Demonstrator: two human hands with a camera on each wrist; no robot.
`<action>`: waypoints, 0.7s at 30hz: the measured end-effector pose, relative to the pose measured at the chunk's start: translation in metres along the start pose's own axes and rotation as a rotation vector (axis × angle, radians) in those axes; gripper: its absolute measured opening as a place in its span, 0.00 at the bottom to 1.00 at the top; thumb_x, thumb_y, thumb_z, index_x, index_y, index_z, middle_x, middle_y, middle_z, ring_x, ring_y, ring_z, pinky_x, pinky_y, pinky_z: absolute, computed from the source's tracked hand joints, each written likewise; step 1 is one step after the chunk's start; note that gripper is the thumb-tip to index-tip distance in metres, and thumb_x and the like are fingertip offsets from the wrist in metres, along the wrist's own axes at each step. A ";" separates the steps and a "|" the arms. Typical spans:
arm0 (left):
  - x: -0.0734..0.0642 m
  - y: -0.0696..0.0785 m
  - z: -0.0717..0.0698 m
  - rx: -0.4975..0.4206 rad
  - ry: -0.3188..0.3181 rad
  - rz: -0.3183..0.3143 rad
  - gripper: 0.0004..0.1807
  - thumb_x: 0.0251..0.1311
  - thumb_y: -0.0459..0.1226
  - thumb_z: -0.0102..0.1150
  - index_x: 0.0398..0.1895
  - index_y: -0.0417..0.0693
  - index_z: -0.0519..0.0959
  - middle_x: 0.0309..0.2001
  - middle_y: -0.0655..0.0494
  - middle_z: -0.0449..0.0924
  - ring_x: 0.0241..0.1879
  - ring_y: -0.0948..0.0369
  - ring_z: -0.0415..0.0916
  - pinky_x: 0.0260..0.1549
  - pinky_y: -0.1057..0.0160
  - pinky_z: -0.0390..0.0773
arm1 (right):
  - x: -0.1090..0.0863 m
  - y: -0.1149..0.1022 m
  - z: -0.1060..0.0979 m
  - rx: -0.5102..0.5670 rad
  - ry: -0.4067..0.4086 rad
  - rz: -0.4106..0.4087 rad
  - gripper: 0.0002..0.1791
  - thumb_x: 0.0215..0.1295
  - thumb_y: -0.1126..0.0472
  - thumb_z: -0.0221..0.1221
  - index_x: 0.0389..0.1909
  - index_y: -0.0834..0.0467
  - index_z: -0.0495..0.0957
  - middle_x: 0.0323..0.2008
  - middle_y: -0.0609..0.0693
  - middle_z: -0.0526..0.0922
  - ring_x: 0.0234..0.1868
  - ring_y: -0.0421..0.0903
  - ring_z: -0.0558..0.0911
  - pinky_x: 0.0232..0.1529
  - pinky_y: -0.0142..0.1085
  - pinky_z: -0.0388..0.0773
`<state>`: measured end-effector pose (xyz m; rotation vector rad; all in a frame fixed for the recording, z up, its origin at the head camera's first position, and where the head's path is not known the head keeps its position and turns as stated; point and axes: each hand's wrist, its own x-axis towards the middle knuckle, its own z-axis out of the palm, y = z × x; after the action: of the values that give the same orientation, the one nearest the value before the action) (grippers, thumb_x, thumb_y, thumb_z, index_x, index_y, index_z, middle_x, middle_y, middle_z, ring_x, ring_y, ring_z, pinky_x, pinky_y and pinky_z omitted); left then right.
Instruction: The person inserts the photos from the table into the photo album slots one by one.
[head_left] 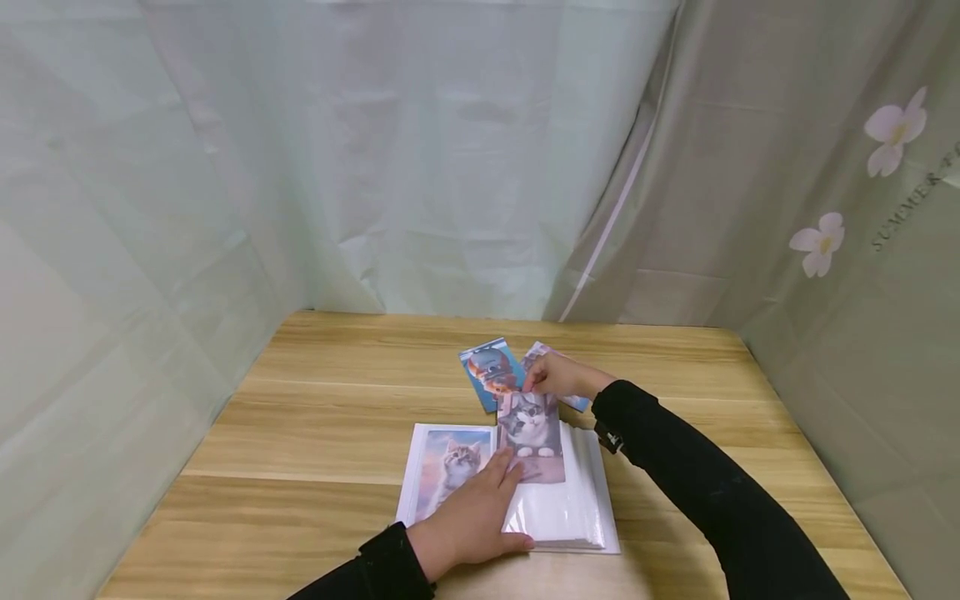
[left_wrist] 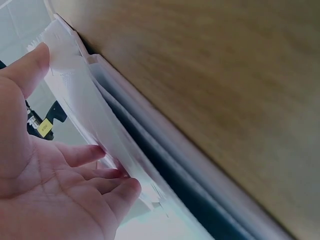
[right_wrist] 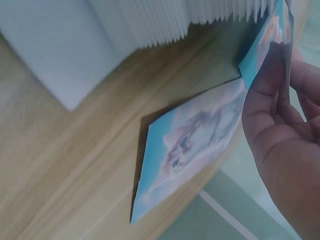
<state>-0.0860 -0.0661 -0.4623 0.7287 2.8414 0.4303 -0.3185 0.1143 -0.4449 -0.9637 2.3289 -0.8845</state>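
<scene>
A white photo album (head_left: 611, 533) lies open on the table, a kitten picture (head_left: 446, 467) in its left page and a clear sleeve (head_left: 551, 517) on the right. Over the right page is a grey-and-white cat photo card (head_left: 528, 421), its lower part overlapping the sleeve. My right hand (head_left: 558, 375) pinches this card's top edge between thumb and fingers; the right wrist view shows the card (right_wrist: 288, 65) edge-on. My left hand (head_left: 474, 517) rests across the album's middle with fingers extended, fingertips at the card's lower left. In the left wrist view, the left fingers (left_wrist: 117, 192) touch the page edges.
Behind the album lie a blue card with a cartoon-like figure (head_left: 487, 371) and a pinkish cat card (right_wrist: 195, 140), partly hidden by my right hand in the head view. The wooden table (head_left: 300, 417) meets pale curtains (head_left: 450, 167) at its back and sides.
</scene>
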 end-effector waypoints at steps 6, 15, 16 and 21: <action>0.000 0.001 -0.001 -0.001 0.003 0.002 0.55 0.56 0.65 0.63 0.76 0.38 0.59 0.78 0.39 0.50 0.76 0.48 0.51 0.69 0.53 0.64 | -0.001 -0.001 0.003 0.008 0.000 0.038 0.07 0.66 0.74 0.60 0.35 0.62 0.86 0.38 0.51 0.88 0.41 0.42 0.82 0.40 0.32 0.78; 0.000 0.001 0.000 0.008 0.013 0.009 0.55 0.56 0.65 0.63 0.76 0.38 0.59 0.77 0.38 0.50 0.76 0.48 0.51 0.69 0.53 0.64 | -0.006 -0.003 0.003 0.045 -0.077 0.067 0.08 0.68 0.73 0.59 0.37 0.63 0.86 0.39 0.50 0.87 0.38 0.39 0.81 0.36 0.31 0.78; 0.000 0.001 0.000 0.008 0.013 0.008 0.55 0.56 0.65 0.63 0.76 0.38 0.59 0.77 0.38 0.50 0.76 0.48 0.51 0.68 0.53 0.64 | -0.006 -0.004 0.003 0.053 -0.088 0.069 0.08 0.68 0.73 0.59 0.37 0.63 0.86 0.39 0.50 0.87 0.38 0.40 0.81 0.36 0.31 0.78; 0.001 0.001 0.000 -0.006 -0.002 -0.009 0.55 0.55 0.65 0.63 0.76 0.39 0.59 0.78 0.38 0.50 0.76 0.48 0.52 0.68 0.52 0.64 | -0.009 -0.008 0.003 0.071 -0.123 0.065 0.07 0.67 0.73 0.59 0.37 0.63 0.86 0.40 0.49 0.88 0.39 0.39 0.81 0.37 0.31 0.78</action>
<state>-0.0867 -0.0652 -0.4617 0.7145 2.8395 0.4366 -0.3073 0.1149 -0.4397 -0.8824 2.1975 -0.8510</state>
